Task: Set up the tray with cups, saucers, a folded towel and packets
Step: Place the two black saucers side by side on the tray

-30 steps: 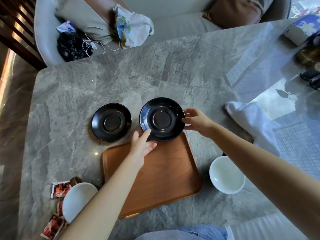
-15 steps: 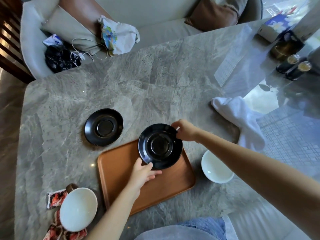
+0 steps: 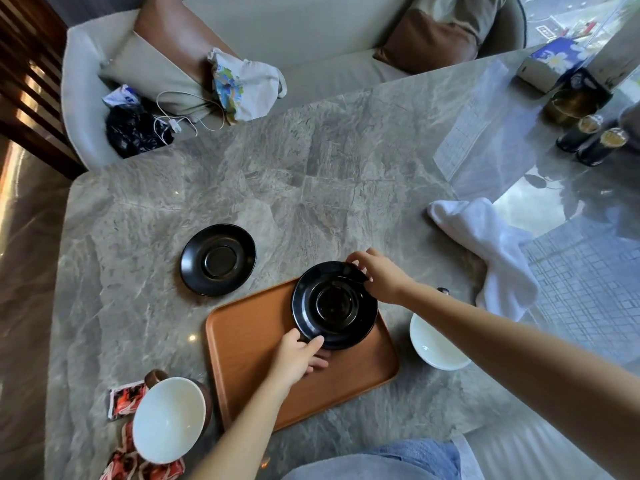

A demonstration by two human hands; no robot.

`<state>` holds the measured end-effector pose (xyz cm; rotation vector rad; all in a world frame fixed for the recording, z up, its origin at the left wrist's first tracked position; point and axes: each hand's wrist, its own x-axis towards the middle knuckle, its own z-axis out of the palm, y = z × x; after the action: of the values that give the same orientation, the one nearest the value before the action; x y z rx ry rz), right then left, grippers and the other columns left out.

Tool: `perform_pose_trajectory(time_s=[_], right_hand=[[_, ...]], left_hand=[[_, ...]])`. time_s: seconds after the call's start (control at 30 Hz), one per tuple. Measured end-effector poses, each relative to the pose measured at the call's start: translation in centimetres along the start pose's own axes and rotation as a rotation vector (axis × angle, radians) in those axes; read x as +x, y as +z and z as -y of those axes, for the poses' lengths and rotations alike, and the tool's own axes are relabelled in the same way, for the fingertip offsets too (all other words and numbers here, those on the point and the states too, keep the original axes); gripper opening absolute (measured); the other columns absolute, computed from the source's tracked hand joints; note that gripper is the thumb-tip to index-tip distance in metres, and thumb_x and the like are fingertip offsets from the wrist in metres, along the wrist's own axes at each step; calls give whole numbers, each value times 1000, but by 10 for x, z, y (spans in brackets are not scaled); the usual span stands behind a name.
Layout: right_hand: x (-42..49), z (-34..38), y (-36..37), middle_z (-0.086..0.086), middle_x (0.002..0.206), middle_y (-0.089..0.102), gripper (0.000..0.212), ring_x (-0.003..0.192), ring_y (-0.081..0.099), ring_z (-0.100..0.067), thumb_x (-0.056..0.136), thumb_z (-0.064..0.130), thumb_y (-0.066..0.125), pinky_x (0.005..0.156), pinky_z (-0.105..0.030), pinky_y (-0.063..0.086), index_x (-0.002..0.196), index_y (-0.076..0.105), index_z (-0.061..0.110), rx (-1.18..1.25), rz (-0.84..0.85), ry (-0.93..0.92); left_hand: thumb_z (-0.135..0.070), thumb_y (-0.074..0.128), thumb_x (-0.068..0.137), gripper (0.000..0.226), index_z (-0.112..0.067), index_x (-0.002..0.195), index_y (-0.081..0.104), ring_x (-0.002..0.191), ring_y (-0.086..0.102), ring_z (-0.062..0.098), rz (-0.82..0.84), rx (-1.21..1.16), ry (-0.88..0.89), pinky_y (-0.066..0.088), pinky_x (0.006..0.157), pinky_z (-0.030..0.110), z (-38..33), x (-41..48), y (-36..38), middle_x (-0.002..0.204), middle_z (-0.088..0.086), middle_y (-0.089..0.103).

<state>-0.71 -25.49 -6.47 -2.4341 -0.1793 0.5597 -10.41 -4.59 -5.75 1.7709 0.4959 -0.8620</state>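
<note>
Blue denim [image 3: 381, 459] fills the bottom edge. Just beyond it, on the grey veined stone surface [image 3: 311, 168], a round cup [image 3: 168, 419], glazed white inside and brown outside, stands over crinkled red-and-white packets [image 3: 123, 403].

Right of the cup lies the tray [image 3: 304, 386], smooth orange-brown wood, a rectangle with rounded corners and a low raised rim. The left hand [image 3: 298, 355] reaches over it. Its grip pinches the near rim of a glossy black saucer [image 3: 334, 304], thumb on top and fingers underneath. The saucer, round with a sunken centre ring, is over the tray's far right corner and overhangs the rim; I cannot tell whether it is set down. The right hand [image 3: 381, 278] holds its far right rim in a narrow grip, fingertips curled onto the edge.

Right of the tray a second cup [image 3: 436, 344], white inside, stands on the stone, partly under the right forearm. Farther left, a second saucer [image 3: 218, 259], the same black disc, lies flat, apart from the tray. Far right, a white terry towel [image 3: 485, 244] lies crumpled and unfolded.

Beyond the surface, a pale sofa [image 3: 311, 64] holds a black bag [image 3: 133, 129] and a printed cloth bag [image 3: 246, 84].
</note>
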Motion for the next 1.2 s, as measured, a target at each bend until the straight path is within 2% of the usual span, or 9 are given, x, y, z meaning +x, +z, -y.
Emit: perform_pose_trajectory(time_s=[0.2, 0.47, 0.6, 0.7, 0.83, 0.93, 1.0, 1.07, 1.2], right_hand=[[1, 1, -1, -16, 117, 60, 41, 109, 55, -31, 83, 0, 51, 91, -40, 48, 123, 53, 9, -2, -15, 92], [3, 3, -1, -14, 118, 64, 40, 105, 60, -31, 83, 1, 53, 89, -44, 51, 121, 57, 12, 7, -13, 141], [4, 2, 0, -12, 121, 60, 37, 105, 59, -27, 86, 13, 59, 88, -36, 48, 122, 54, 13, 9, -15, 165], [2, 8, -1, -9, 125, 55, 39, 114, 53, -26, 89, 23, 58, 94, -36, 45, 126, 51, 16, -46, -87, 149], [15, 40, 4, -6, 125, 56, 34, 118, 50, -23, 89, 17, 56, 98, -36, 43, 123, 54, 17, -83, -203, 13], [37, 75, 19, -6, 125, 58, 33, 114, 55, -21, 91, 14, 54, 95, -32, 44, 124, 55, 15, 22, -140, -23], [56, 100, 33, -10, 128, 58, 35, 113, 57, -23, 93, 12, 52, 92, -32, 45, 128, 54, 9, 187, -75, 46], [74, 122, 48, -14, 130, 58, 38, 117, 57, -27, 94, 11, 50, 94, -33, 44, 131, 51, 5, 358, -38, 162], [100, 147, 73, -16, 128, 56, 42, 114, 55, -24, 95, 8, 44, 86, -27, 42, 136, 44, 2, 546, 8, 301]], left_hand=[[-29, 57, 90, 24, -8, 82, 50, 48, 64, 15, -96, 4, -33, 39, 44, 20, 4, 9, 8, 68, 7, 70], [-35, 54, 91, 28, -8, 86, 50, 49, 66, 15, -76, 48, -63, 40, 46, 21, 2, 14, 7, 68, 5, 71], [-38, 42, 95, 35, -9, 80, 53, 43, 62, 13, -63, 67, -72, 35, 38, 16, -1, 13, -5, 62, 5, 67], [-32, 41, 96, 36, -11, 69, 51, 40, 57, 14, -154, 80, 27, 35, 37, 16, -5, 20, -34, 53, 5, 61], [-10, 42, 96, 24, -8, 73, 51, 35, 53, 3, -368, -219, 188, 33, 33, 10, -20, 29, -85, 61, 9, 57], [-5, 46, 92, 7, -8, 91, 52, 60, 61, 11, -560, -408, 185, 45, 50, 16, -24, 37, -121, 85, 14, 60], [-7, 50, 91, 17, -2, 107, 52, 90, 61, 30, -648, -444, 139, 51, 78, 35, -20, 45, -143, 107, 23, 58], [-10, 53, 89, 29, 1, 117, 51, 110, 55, 34, -675, -407, 96, 44, 94, 40, -16, 52, -163, 119, 20, 57], [-11, 54, 88, 34, -2, 120, 49, 105, 50, 22, -648, -444, 88, 41, 92, 36, -15, 65, -186, 111, 8, 51]])
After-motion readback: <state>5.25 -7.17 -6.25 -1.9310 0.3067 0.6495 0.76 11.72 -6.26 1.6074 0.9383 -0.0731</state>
